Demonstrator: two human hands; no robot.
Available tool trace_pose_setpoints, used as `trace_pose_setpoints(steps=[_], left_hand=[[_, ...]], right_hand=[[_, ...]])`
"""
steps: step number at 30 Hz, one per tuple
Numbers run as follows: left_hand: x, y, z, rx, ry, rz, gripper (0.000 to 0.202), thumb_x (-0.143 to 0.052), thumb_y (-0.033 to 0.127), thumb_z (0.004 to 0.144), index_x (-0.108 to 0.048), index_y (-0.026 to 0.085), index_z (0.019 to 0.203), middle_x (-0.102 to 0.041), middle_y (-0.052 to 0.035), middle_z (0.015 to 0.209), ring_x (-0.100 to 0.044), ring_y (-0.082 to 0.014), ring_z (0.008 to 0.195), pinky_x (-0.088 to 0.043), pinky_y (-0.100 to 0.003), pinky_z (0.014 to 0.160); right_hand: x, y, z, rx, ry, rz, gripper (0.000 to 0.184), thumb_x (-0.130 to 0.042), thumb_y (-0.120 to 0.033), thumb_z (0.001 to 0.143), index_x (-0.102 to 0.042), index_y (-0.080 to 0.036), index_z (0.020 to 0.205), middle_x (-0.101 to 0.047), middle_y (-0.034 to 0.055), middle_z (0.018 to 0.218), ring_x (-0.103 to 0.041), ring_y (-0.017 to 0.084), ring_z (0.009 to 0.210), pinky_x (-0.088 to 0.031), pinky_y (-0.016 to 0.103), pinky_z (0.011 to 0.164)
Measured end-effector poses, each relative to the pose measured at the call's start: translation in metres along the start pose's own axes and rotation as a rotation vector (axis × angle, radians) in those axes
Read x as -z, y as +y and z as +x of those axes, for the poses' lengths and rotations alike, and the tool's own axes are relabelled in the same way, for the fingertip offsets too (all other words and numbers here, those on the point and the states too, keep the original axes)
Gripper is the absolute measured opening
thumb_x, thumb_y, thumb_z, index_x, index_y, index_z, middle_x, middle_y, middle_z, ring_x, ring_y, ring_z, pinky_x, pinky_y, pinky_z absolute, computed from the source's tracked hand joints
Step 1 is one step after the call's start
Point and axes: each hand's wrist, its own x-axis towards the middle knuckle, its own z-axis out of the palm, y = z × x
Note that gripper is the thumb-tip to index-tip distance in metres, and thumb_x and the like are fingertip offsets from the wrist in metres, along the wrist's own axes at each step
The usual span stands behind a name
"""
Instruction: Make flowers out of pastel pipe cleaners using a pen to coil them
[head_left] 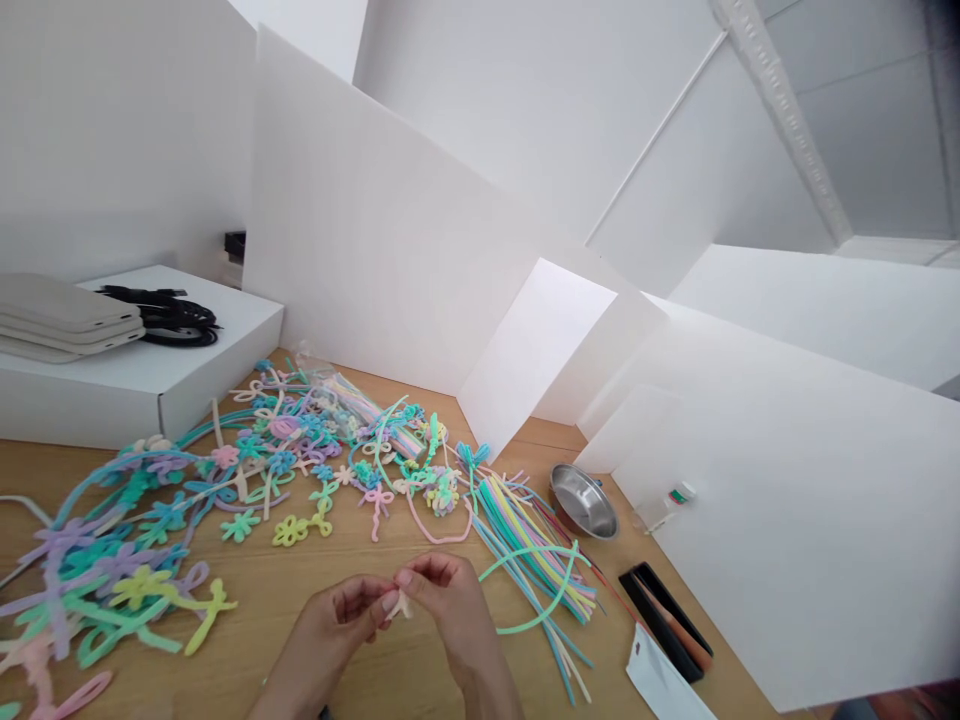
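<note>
Near the front middle of the table, my left hand and my right hand meet at the fingertips. Both pinch a small cream-coloured pipe cleaner piece, which my fingers mostly cover. Just beyond them lies a bent pink pipe cleaner. To the right of my right hand is a bundle of straight pastel pipe cleaners, with a looped green pipe cleaner across it. A yellow pipe cleaner flower rests beyond my left hand.
Many twisted pipe cleaner flowers cover the left side. A metal bowl, a black tool with an orange-brown part and a white packet lie on the right. White panels wall the table; a white box stands back left.
</note>
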Motion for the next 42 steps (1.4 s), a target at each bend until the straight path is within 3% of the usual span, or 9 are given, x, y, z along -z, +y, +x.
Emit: trace_pose_setpoints(steps=[6,12,17,22,26,35,42], left_hand=[[0.000,0.002,-0.001,-0.028,0.025,0.037,0.032,-0.076,0.052,0.060,-0.074,0.020,0.063,-0.066,0.0012,0.052,-0.055,-0.0163,0.053,-0.040,-0.023,0.051],[0.001,0.002,0.001,-0.016,0.067,-0.031,0.034,-0.079,0.053,0.055,-0.076,0.022,0.065,-0.067,0.0015,0.052,-0.055,-0.0163,0.053,-0.039,-0.023,0.050],[-0.002,0.005,0.000,0.064,0.103,-0.145,0.034,-0.083,0.051,0.051,-0.077,0.023,0.070,-0.072,0.0010,0.059,-0.060,-0.0165,0.059,-0.044,-0.023,0.056],[-0.004,0.014,-0.005,0.131,0.120,-0.247,0.037,-0.088,0.046,0.043,-0.077,0.023,0.071,-0.076,-0.0007,0.065,-0.063,-0.0152,0.064,-0.046,-0.021,0.061],[-0.005,0.024,-0.009,0.157,0.122,-0.298,0.038,-0.089,0.044,0.040,-0.078,0.023,0.069,-0.075,0.0000,0.062,-0.061,-0.0134,0.059,-0.047,-0.021,0.059],[-0.009,0.032,-0.015,0.154,0.092,-0.274,0.038,-0.087,0.045,0.046,-0.079,0.021,0.074,-0.072,-0.0002,0.061,-0.058,-0.0146,0.060,-0.046,-0.022,0.058],[-0.007,0.035,-0.020,0.139,0.087,-0.218,0.035,-0.086,0.046,0.050,-0.078,0.025,0.076,-0.073,0.0017,0.064,-0.058,-0.0148,0.063,-0.044,-0.021,0.060]], right_hand=[[-0.002,0.003,0.003,-0.047,-0.063,0.054,0.027,-0.085,-0.031,0.057,-0.073,-0.012,0.071,-0.065,0.0003,0.063,-0.052,0.010,0.057,-0.037,0.021,0.056],[-0.014,0.019,0.008,-0.046,0.015,0.251,0.027,-0.081,-0.037,0.064,-0.067,-0.015,0.069,-0.057,-0.0041,0.058,-0.048,0.007,0.051,-0.037,0.020,0.053],[-0.026,0.024,0.011,-0.011,0.093,0.332,0.025,-0.080,-0.037,0.065,-0.067,-0.016,0.072,-0.060,-0.0032,0.063,-0.053,0.008,0.054,-0.044,0.022,0.059],[-0.021,0.018,0.007,0.042,0.113,0.280,0.028,-0.072,-0.042,0.075,-0.073,-0.014,0.081,-0.066,0.0030,0.070,-0.058,0.013,0.062,-0.046,0.024,0.062],[-0.014,0.010,-0.002,0.110,0.131,0.203,0.024,-0.069,-0.036,0.078,-0.073,-0.017,0.091,-0.069,0.0040,0.078,-0.060,0.015,0.070,-0.046,0.026,0.069],[-0.011,-0.016,-0.014,0.115,0.123,0.079,0.019,-0.074,-0.035,0.072,-0.075,-0.018,0.079,-0.071,0.0035,0.070,-0.061,0.016,0.067,-0.047,0.025,0.067],[-0.008,-0.031,-0.021,0.097,0.020,-0.001,0.018,-0.075,-0.034,0.071,-0.075,-0.017,0.078,-0.071,0.0036,0.067,-0.063,0.016,0.066,-0.048,0.026,0.067]])
